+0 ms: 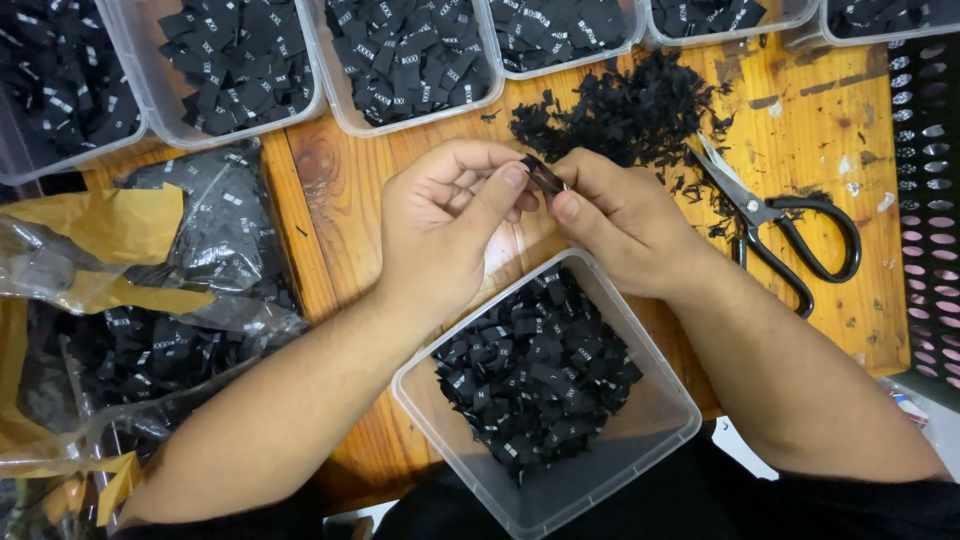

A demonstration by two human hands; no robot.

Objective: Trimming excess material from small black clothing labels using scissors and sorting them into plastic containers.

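Note:
My left hand (445, 215) and my right hand (625, 220) meet over the wooden table (340, 200) and pinch one small black fabric label (545, 175) between thumbs and fingertips. Just below them, at my lap, stands a clear plastic tub (660, 420) holding several black labels (535, 375) with white print. Behind the hands lies a heap of black fabric scraps (625, 110).
Black-handled scissors (790, 225) lie right of my right hand. Several clear tubs of black labels (410, 55) line the far edge. Clear plastic bags of labels with yellow tape (170, 270) sit on the left. A perforated dark basket (925, 200) stands at the right.

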